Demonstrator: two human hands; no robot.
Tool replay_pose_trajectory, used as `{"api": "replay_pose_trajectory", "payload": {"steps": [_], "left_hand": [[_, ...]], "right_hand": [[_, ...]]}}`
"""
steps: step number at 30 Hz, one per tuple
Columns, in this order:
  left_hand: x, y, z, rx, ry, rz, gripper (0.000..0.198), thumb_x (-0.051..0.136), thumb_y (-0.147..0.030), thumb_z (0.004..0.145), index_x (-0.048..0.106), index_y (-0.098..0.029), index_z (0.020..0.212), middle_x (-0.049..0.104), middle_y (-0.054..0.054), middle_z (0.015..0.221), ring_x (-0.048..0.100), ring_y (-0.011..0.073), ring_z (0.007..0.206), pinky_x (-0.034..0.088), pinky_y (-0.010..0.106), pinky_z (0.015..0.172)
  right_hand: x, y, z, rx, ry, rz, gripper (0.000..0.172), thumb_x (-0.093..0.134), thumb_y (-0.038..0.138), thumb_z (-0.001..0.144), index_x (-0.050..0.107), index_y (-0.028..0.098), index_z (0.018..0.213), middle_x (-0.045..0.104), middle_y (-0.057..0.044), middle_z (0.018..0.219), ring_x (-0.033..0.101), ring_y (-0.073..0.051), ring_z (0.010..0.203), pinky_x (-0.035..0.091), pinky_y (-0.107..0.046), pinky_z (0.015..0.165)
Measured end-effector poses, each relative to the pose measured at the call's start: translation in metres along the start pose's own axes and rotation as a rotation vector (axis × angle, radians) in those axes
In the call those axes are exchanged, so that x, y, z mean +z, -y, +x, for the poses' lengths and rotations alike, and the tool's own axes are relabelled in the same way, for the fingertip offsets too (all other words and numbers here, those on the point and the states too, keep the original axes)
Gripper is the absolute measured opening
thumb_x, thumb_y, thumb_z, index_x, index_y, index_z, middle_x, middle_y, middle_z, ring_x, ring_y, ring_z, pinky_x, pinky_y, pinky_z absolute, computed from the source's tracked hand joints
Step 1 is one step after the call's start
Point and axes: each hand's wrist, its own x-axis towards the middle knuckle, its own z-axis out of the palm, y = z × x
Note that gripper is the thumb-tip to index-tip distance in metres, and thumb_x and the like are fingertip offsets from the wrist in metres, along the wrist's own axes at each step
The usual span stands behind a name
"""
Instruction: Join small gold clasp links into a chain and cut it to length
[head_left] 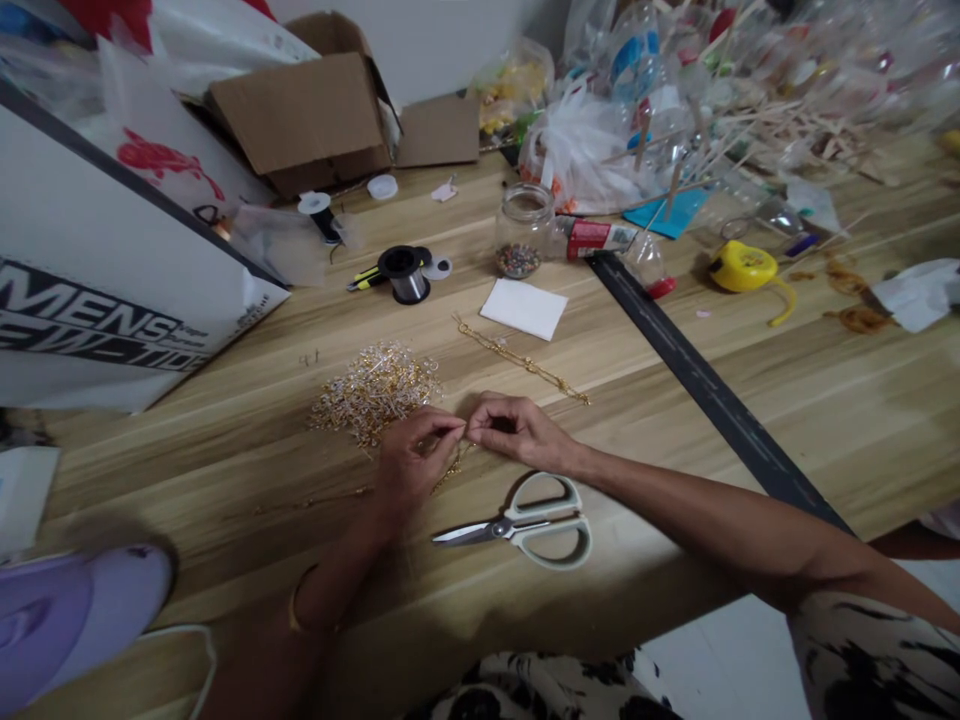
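My left hand (pixel 416 450) and my right hand (pixel 517 430) meet fingertip to fingertip over the table, each in a pinch. A thin gold chain (pixel 450 475) hangs just below the fingertips, partly hidden by the left hand; the exact bit pinched is too small to make out. Beside my left hand lies a heap of small gold and clear pieces (pixel 379 385). A second gold chain (pixel 525 363) rests stretched out beyond my right hand. Scissors with pale handles (pixel 525 522) lie slightly spread on the table, close to me, below my right hand.
Farther back are a spool of wire (pixel 405 275), a jar with beads (pixel 523 235) and a folded white paper (pixel 524 308). A dark ruler strip (pixel 705 390) crosses the right side, near a yellow tape measure (pixel 744 267). A purple iron (pixel 82 620) stands at lower left.
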Motion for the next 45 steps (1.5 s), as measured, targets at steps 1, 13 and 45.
{"api": "replay_pose_trajectory", "payload": {"steps": [1,13,45], "left_hand": [[0.0002,-0.0005,0.0002,0.007,-0.003,0.005,0.005,0.062,-0.016,0.077,0.066,-0.018,0.075,0.067,0.002,0.072,0.062,0.0131,0.068,0.048,0.025,0.066],[0.0008,-0.0003,0.0001,0.053,-0.007,0.006,0.006,0.062,-0.015,0.077,0.066,-0.019,0.076,0.067,0.002,0.073,0.062,0.0130,0.068,0.048,0.024,0.065],[0.0000,-0.0012,-0.0025,0.143,0.001,0.080,0.008,0.059,-0.014,0.079,0.066,-0.017,0.081,0.068,0.004,0.075,0.062,0.0132,0.072,0.048,0.024,0.068]], "right_hand": [[-0.0001,0.0001,0.0000,0.004,0.002,-0.001,0.018,0.059,0.028,0.084,0.061,0.013,0.075,0.053,-0.002,0.075,0.050,-0.012,0.070,0.040,-0.025,0.064],[-0.0005,-0.0007,-0.0001,0.006,0.013,-0.005,0.019,0.059,0.029,0.084,0.061,0.013,0.075,0.054,-0.003,0.076,0.050,-0.012,0.070,0.040,-0.025,0.065],[0.0002,0.0006,-0.0001,0.000,-0.004,0.002,0.019,0.058,0.029,0.084,0.059,0.013,0.073,0.052,-0.002,0.075,0.048,-0.012,0.069,0.039,-0.025,0.064]]}}
